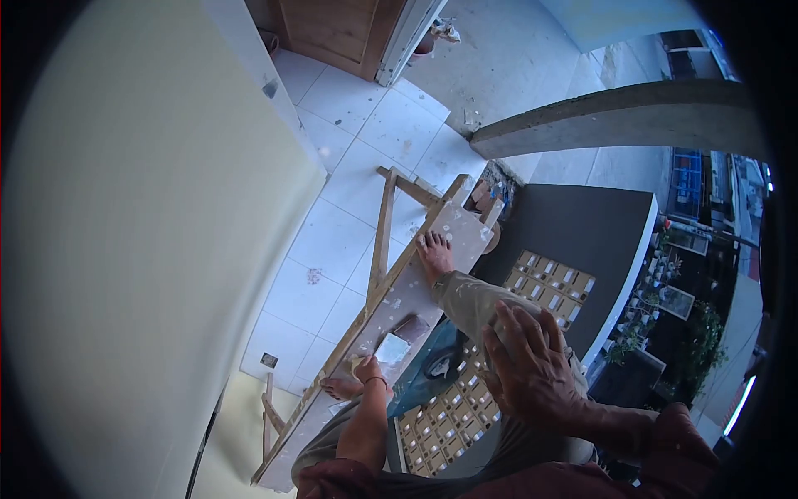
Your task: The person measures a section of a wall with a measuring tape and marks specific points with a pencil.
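My right hand [532, 362] lies spread over the knee of my raised trouser leg [470, 303], its fingers apart and holding nothing. Lower down, my left hand [366, 368] reaches to the paint-spotted plank [395, 303], fingers closed round something small and yellowish that I cannot make out. Just beside it on the plank are a pale flat piece [392, 348] and a dark brownish block [411, 328]. Both my bare feet stand on the plank, one [435, 253] near its far end, the other [341, 387] close to my left hand.
The plank rests on wooden trestle legs [382, 237] above a white tiled floor [320, 237]. A cream wall [158, 249] rises at the left. At the right are a dark grey wall with block openings [553, 287], a curved concrete beam [615, 121] and potted plants [652, 283].
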`<state>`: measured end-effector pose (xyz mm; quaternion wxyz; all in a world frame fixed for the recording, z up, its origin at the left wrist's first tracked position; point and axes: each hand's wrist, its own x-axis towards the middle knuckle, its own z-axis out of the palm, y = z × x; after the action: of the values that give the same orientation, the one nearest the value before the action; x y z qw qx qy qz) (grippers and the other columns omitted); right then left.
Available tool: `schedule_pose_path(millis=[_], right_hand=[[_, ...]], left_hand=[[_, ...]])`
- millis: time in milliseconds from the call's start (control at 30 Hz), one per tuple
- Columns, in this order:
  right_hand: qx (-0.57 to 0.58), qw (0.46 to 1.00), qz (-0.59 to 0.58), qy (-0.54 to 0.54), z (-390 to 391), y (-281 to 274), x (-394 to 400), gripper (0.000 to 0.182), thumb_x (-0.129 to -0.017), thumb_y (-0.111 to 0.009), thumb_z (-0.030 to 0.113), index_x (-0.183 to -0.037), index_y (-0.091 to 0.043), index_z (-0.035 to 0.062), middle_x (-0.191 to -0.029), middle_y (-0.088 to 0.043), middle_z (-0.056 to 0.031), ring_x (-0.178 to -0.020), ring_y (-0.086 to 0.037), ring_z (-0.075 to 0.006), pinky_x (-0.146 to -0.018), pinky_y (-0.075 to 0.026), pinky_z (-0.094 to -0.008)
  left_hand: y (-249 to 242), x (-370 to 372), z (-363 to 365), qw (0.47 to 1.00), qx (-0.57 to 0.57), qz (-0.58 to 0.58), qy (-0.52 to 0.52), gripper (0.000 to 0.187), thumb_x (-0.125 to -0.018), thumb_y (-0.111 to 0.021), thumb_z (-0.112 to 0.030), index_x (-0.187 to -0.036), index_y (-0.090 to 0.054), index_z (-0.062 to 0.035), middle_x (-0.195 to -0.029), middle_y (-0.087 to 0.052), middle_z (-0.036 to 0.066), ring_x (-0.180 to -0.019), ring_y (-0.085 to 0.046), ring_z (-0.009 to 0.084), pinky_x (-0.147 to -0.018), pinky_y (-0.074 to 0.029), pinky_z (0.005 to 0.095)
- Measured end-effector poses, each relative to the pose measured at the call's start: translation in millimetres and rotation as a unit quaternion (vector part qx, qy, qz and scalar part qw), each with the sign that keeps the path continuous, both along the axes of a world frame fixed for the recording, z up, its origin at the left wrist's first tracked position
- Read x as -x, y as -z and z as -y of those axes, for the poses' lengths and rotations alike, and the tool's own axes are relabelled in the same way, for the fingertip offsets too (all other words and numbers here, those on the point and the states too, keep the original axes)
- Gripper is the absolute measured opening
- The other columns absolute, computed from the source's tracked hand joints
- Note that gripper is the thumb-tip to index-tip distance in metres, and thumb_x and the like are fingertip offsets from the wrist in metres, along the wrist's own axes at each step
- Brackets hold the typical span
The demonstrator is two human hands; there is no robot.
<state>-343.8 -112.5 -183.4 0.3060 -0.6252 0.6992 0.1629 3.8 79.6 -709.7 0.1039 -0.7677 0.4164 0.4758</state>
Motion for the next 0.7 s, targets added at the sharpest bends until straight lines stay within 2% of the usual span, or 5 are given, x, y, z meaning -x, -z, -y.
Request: schedule_pose_path(millis=[267,533,600,667,700], right_hand=[[0.047,0.997,0.050,0.026,3.9,3.3,8.4,0.067,-0.088,-0.079,0.031,-0.142,-0.055,0.0006,-0.157,-0.042,-0.0268,-0.142,-0.045,-0.0412,-0.121,-0.027,-0.0615],[0.089,0.977,0.181,0.068,0.8,-17.6,26.2,0.065,-0.085,-0.081,0.038,-0.133,-0.060,-0.0013,-0.130,-0.064,-0.0256,-0.128,-0.060,-0.0392,-0.114,-0.036,-0.0588],[0.104,0.897,0.396,0.168,-4.2,-53.3,20.8,0.085,-0.087,-0.080,0.056,-0.144,-0.054,-0.0013,-0.137,-0.062,-0.0280,-0.136,-0.055,-0.0427,-0.113,-0.045,-0.0545],[0.191,0.867,0.454,0.078,3.2,-112.8,22.9,0.088,-0.086,-0.085,0.051,-0.149,-0.049,0.0014,-0.149,-0.055,-0.0230,-0.139,-0.052,-0.0416,-0.117,-0.043,-0.0515],[0.235,0.801,0.550,-0.014,38.3,-195.2,40.2,0.080,-0.090,-0.083,0.045,-0.152,-0.048,0.0085,-0.148,-0.057,-0.0227,-0.134,-0.056,-0.0437,-0.115,-0.045,-0.0541]], left_hand=[[-148.4,27.6,51.0,0.987,0.062,0.143,-0.032,0.030,-0.092,-0.070,-0.022,-0.121,-0.078,-0.0165,-0.115,-0.077,0.011,-0.107,-0.070,0.0336,-0.097,-0.054,0.0424],[-460.8,68.0,165.5,0.882,0.226,-0.140,0.390,0.030,-0.102,-0.065,-0.038,-0.127,-0.075,-0.0255,-0.123,-0.075,0.012,-0.116,-0.068,0.0344,-0.101,-0.055,0.0454],[-628.0,130.3,236.1,0.931,0.116,-0.299,0.174,0.034,-0.107,-0.061,-0.037,-0.131,-0.071,-0.0141,-0.125,-0.074,0.011,-0.114,-0.071,0.0320,-0.101,-0.056,0.0402],[-660.9,137.3,259.4,0.832,0.288,-0.367,0.301,0.032,-0.107,-0.063,-0.020,-0.136,-0.066,-0.0075,-0.131,-0.070,0.014,-0.119,-0.069,0.0299,-0.105,-0.055,0.0401],[-687.9,152.2,272.3,0.872,0.131,-0.472,0.007,0.033,-0.106,-0.065,-0.020,-0.134,-0.064,-0.0022,-0.130,-0.068,0.016,-0.121,-0.068,0.0300,-0.108,-0.055,0.0406]])
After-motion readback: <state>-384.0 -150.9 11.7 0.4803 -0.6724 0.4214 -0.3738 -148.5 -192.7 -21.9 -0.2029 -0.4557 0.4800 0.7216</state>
